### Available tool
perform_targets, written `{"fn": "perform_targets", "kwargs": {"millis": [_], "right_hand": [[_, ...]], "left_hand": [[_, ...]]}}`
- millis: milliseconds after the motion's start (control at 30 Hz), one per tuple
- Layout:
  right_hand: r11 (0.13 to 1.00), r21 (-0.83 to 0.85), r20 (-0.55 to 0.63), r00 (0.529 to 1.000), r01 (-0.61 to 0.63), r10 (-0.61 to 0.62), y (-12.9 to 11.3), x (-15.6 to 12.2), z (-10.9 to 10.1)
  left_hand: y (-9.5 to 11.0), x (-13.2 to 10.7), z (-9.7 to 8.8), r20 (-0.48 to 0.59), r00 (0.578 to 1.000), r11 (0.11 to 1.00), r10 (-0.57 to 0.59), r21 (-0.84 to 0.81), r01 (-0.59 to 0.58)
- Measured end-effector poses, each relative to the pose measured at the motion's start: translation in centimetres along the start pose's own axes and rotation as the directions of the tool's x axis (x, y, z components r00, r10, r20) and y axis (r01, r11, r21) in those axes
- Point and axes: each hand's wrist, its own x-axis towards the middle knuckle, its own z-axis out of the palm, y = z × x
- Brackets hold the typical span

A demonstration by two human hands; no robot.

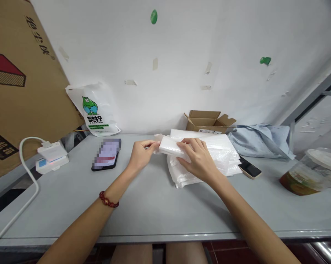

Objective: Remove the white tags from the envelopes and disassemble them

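Observation:
A stack of white plastic-wrapped packets [223,161] lies on the grey table [143,205], right of centre. My left hand [140,154] pinches the left end of the top white packet [168,146]. Its fingers are closed on the wrapper's edge. My right hand [198,157] rests over the same packet and the stack, fingers curled down onto it. A red bead bracelet [108,200] circles my left wrist.
A phone [107,154] lies left of my hands, another phone [249,169] right of the stack. A small open cardboard box [209,121] and blue cloth [261,140] sit at the back. A lidded container [310,172] stands far right; a white charger [51,157] with cable and a printed bag [95,110] stand at the left.

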Motion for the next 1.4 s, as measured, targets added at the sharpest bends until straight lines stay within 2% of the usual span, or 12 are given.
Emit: {"fn": "perform_targets", "kwargs": {"millis": [233,333,400,467,533,600,667,800,1033,1233,1333,1400], "right_hand": [[0.998,-0.064,-0.01,1.0,0.007,-0.008,0.4,0.0,0.4],[0.997,-0.075,-0.006,1.0,-0.007,0.007,0.6,0.1,0.2],[0.998,-0.07,-0.002,1.0,-0.013,0.013,0.7,0.1,0.0],[0.998,-0.07,-0.003,1.0,0.0,0.0,0.8,0.1,-0.3],[0.993,-0.114,-0.034,0.999,0.012,-0.016,0.8,0.1,-0.4],[0.98,-0.198,-0.087,0.996,0.005,-0.023,0.8,0.1,-0.4],[0.963,-0.27,-0.123,0.992,-0.006,-0.028,0.8,0.2,-0.3],[0.947,-0.322,-0.084,0.996,0.014,-0.043,0.6,0.1,0.1],[0.955,-0.278,-0.054,0.991,0.103,-0.123,0.0,0.0,0.8],[0.956,-0.261,-0.129,0.977,0.134,-0.172,-0.4,0.1,0.5],[0.959,-0.248,-0.152,0.972,0.138,-0.18,-0.6,0.1,0.4],[0.962,-0.229,-0.16,0.969,0.149,-0.188,-0.8,0.0,0.4]], "left_hand": [[0.5,-1.7,0.8,0.163,0.974,0.977,0.155,0.121,-0.175],[0.6,-1.4,0.4,0.069,0.979,0.969,0.194,0.144,-0.202],[0.3,-0.7,0.0,-0.066,0.986,0.976,0.155,0.168,-0.142],[-0.1,0.0,-0.2,-0.111,0.994,0.995,0.007,0.095,0.004],[-0.6,0.4,-0.3,0.007,0.985,0.983,-0.173,-0.055,0.173],[-0.8,0.5,-0.1,0.147,0.952,0.947,-0.267,-0.141,0.288],[-0.7,0.2,0.2,0.199,0.934,0.932,-0.296,-0.155,0.328],[-0.1,-0.3,0.5,0.225,0.922,0.92,-0.316,-0.167,0.356],[0.4,-0.4,0.4,0.194,0.974,0.97,-0.114,-0.192,0.152],[0.1,-0.8,1.1,0.133,0.991,0.984,-0.03,-0.171,0.053],[-0.2,-1.4,1.6,0.136,0.977,0.986,0.164,0.012,-0.167],[-0.5,-1.8,1.9,0.171,0.926,0.923,0.336,0.138,-0.36]]}}
